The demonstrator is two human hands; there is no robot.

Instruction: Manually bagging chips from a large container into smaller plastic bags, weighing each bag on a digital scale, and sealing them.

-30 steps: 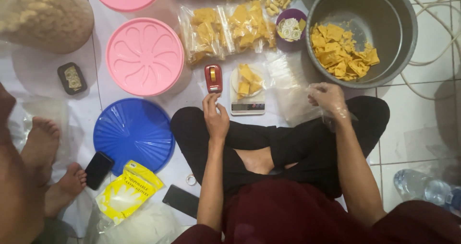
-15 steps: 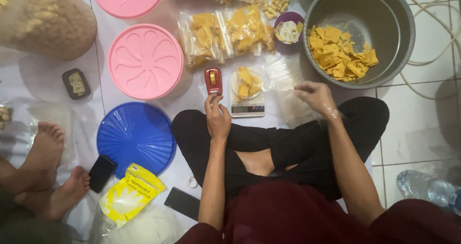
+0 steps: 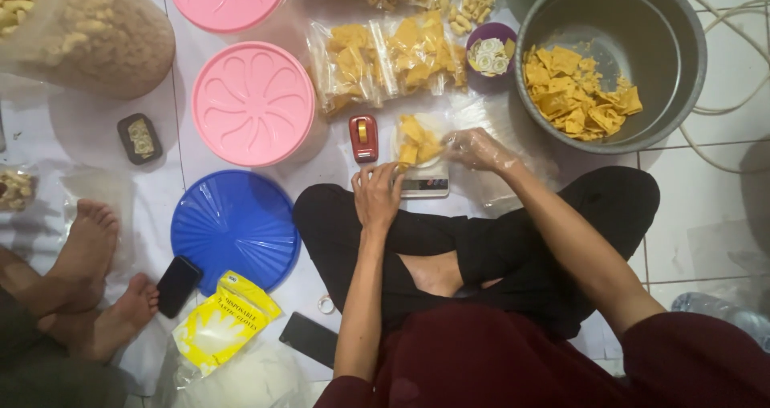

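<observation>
A: Head view, starting nearest: what lies by the person's crossed legs?

B: A black phone (image 3: 308,337) on the floor, a yellow packet of disposable gloves (image 3: 218,322), a second phone (image 3: 177,285) and a blue round lid (image 3: 234,229). Another person's bare feet (image 3: 95,284) are at the far left.

A: And the hands?

B: The left hand (image 3: 377,194) rests at the near left corner of the small kitchen scale (image 3: 423,185), fingers (image 3: 370,175) loosely spread and touching its edge, gripping nothing. The right hand (image 3: 479,149), in a clear plastic glove, reaches to the right side of the scale's pan; its fingers are curled close together beside the yellow chips (image 3: 419,142) piled there. Whether they pinch a chip, I cannot tell.

A: Beyond that?

B: A red tape dispenser (image 3: 362,138) just left of the scale, a pink lidded tub (image 3: 254,103), filled chip bags (image 3: 389,58), a purple cup (image 3: 491,52), and a grey metal basin (image 3: 651,111) holding more chips at the far right.
</observation>
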